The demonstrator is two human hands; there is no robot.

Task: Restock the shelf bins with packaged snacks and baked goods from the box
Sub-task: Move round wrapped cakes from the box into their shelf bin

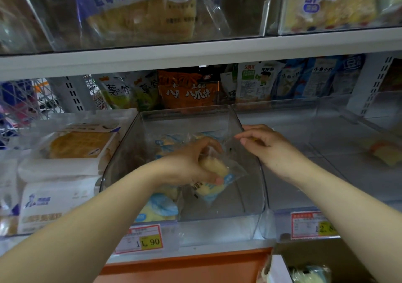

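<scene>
A clear plastic shelf bin (245, 206) sits at the middle of the shelf. My left hand (191, 165) reaches into it and grips a small yellow bun in a clear wrapper with blue print (215, 169). My right hand (267, 145) hovers over the bin's right wall, its fingertips pinching the upper edge of the same wrapper. Other yellow-and-blue packets (161, 208) lie in the bin's front left and farther back (169, 143). A corner of the cardboard box (322, 258) with packets inside shows at the bottom right.
Left of the bin lie stacked white bread packs (58, 191). To the right is another clear bin (326, 143) holding one packet (385, 152). Snack bags (189, 91) stand behind. An upper shelf (195, 52) with bread bins hangs overhead. Price tags (143, 239) line the front edge.
</scene>
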